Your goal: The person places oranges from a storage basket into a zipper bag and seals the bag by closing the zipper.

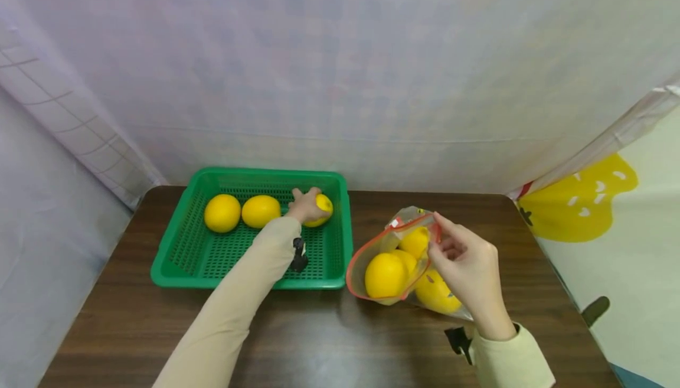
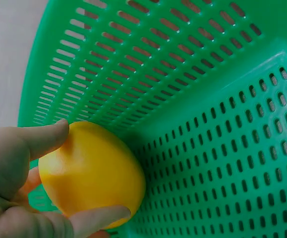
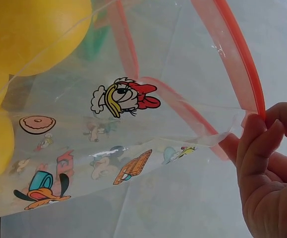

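Observation:
In the head view, my left hand (image 1: 304,206) reaches into the right end of a green plastic basket (image 1: 347,228) and grips a lemon (image 1: 323,204). The left wrist view shows its thumb and fingers around that yellow lemon (image 2: 101,171), which lies by the basket's slotted wall. My right hand (image 1: 470,264) pinches the mouth of a clear zip bag (image 1: 357,258) with a red-orange edge, holding it apart. Several lemons (image 1: 385,276) lie inside the bag. Cartoon prints cover the bag's clear wall (image 3: 183,134) in the right wrist view.
Two more lemons, a left one (image 1: 222,213) and a middle one (image 1: 261,211), lie in the basket. Basket and bag stand side by side on a dark wooden table (image 1: 319,341). A pale cloth (image 1: 340,81) hangs behind the table's far edge.

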`<action>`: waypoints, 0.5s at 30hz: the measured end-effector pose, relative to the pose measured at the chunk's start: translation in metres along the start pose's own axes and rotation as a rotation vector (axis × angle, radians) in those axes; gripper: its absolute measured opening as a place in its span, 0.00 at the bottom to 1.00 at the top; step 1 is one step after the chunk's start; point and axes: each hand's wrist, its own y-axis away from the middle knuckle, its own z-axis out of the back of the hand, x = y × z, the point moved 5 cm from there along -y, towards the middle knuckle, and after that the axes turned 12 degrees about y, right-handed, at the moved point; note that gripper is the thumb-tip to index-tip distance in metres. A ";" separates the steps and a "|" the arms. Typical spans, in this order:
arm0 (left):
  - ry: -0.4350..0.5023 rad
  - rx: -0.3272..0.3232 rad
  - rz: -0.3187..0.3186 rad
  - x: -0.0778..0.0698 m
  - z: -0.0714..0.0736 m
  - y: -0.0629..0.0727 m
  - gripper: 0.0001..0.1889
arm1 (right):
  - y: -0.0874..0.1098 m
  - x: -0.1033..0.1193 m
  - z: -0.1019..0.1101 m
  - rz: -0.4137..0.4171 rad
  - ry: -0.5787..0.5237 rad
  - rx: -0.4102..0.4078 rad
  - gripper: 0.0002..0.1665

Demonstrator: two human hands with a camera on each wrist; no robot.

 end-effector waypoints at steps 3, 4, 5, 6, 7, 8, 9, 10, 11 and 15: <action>-0.008 0.004 -0.022 0.000 -0.003 0.000 0.31 | 0.000 0.000 0.000 0.000 0.002 0.005 0.24; -0.017 0.004 -0.031 -0.001 -0.003 0.000 0.30 | 0.000 -0.001 0.000 0.000 0.004 0.006 0.24; -0.025 0.002 -0.036 -0.001 -0.003 0.000 0.30 | 0.000 -0.001 0.000 -0.001 0.006 0.008 0.24; -0.031 -0.002 -0.039 -0.001 -0.003 0.000 0.30 | 0.000 -0.001 0.000 0.000 0.008 0.009 0.23; -0.034 -0.005 -0.042 -0.001 -0.003 0.000 0.30 | 0.000 -0.001 0.000 0.000 0.009 0.008 0.23; -0.036 -0.007 -0.046 -0.001 -0.002 0.000 0.30 | 0.000 -0.001 0.000 0.000 0.011 0.008 0.23; -0.034 -0.006 -0.047 0.000 -0.002 0.000 0.30 | 0.000 -0.002 0.000 -0.001 0.010 0.008 0.23; -0.034 -0.005 -0.050 0.000 -0.001 0.000 0.30 | 0.000 -0.002 0.000 -0.002 0.011 0.007 0.23; -0.033 -0.003 -0.050 0.001 0.000 0.000 0.30 | 0.000 -0.002 0.000 -0.003 0.010 0.008 0.23; -0.011 0.002 -0.056 0.001 0.007 0.003 0.29 | 0.000 -0.003 0.001 -0.004 0.009 0.010 0.23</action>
